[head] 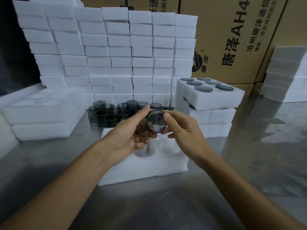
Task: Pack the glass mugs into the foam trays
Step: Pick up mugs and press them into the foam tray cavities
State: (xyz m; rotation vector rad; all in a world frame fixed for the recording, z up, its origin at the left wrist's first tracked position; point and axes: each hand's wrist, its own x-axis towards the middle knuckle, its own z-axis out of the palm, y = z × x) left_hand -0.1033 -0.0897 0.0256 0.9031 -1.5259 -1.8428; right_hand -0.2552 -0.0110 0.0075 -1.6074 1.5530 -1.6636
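Both the left hand (132, 138) and right hand (184, 130) hold one glass mug (156, 121) above the foam tray (144, 170), probably orienting it for an empty pocket.

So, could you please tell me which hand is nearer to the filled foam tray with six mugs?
Right. The right hand is below and left of the filled tray, holding the mug; the left hand grips it from farther left.
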